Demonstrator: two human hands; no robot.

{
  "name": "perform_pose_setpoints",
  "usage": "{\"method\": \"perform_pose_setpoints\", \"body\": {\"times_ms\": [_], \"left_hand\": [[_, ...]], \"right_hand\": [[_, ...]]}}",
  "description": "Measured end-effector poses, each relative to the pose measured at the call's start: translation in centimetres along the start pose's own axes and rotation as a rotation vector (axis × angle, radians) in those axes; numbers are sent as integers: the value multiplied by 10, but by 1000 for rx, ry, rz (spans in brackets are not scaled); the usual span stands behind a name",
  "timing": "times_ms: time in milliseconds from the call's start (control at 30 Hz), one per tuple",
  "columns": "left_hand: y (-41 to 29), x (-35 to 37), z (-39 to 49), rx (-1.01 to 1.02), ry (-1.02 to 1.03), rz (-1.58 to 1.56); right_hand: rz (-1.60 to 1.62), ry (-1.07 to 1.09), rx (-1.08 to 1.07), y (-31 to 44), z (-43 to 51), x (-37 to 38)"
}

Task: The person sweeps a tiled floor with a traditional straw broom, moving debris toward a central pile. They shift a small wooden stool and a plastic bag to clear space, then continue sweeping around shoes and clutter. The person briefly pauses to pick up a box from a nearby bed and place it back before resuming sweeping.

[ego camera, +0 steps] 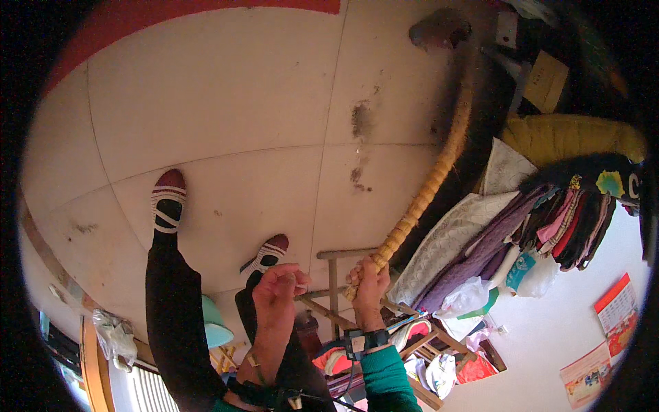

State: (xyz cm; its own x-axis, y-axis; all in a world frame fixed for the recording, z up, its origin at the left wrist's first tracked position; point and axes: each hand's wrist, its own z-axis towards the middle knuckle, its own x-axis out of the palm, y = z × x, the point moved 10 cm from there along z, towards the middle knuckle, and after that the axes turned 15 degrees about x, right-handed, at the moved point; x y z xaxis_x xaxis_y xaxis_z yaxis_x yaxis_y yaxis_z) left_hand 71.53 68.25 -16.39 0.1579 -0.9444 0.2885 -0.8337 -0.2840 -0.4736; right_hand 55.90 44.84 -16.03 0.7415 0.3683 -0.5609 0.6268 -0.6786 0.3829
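Note:
My right hand (366,291) is wrapped around the near end of a thick tan braided rope (425,193), apparently of straw. From my fist the rope rises in a curve to the upper right, where it blurs near a dark reddish object (440,31) on the floor. A short end of it shows below my fingers. To the left, my left hand (280,288) is raised with its fingers curled and the thumb against them; whether it pinches something thin, I cannot tell. A wooden frame (333,288), like a chair or stool, stands behind and between my hands.
Striped shoes (169,201) and dark-trousered legs show at left on the tiled floor (247,190), which has dark stains. Along the right are a patterned cushion (453,232), folded clothes (571,221), plastic bags (466,296) and a cardboard box (545,81). A green basin-like object (217,324) sits near the legs.

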Motion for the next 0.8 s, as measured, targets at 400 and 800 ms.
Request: {"method": "perform_pose_setpoints", "body": {"times_ms": [400,800], "left_hand": [[4,-3,-1,-20,-31,13],[-77,-49,21,228,-293,23]], "right_hand": [[-1353,187,-910,215,166,73],[-12,328,514,-88,-112,93]]}}
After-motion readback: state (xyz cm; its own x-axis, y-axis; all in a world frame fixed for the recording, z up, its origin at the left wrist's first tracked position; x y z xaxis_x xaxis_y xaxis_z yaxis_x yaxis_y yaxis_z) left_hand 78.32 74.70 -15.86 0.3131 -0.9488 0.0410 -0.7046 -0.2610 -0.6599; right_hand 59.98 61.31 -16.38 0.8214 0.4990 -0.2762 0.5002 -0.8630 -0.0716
